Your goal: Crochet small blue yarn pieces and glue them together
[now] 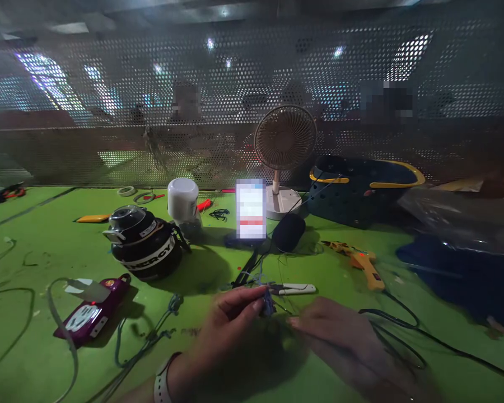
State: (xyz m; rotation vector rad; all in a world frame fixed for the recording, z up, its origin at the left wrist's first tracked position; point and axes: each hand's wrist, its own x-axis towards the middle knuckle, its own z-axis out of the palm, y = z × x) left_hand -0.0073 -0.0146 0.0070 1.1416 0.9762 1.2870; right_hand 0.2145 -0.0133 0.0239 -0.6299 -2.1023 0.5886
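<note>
Between the thumb and fingers of my left hand is a small bluish-purple yarn piece, partly covered by the fingertips. My right hand, slightly blurred, pinches a thin metal crochet hook whose end points at the yarn piece. The hook's tip is too small to make out. Just beyond my fingertips lie white-handled snips. Loose pale strands lie behind the piece, and a dark ball of yarn rests farther back.
A lit phone stands before a fan. Left are a black bottle, white jar and purple power strip. Right are an orange glue gun with its cord, a dark yellow-rimmed basket and clear plastic.
</note>
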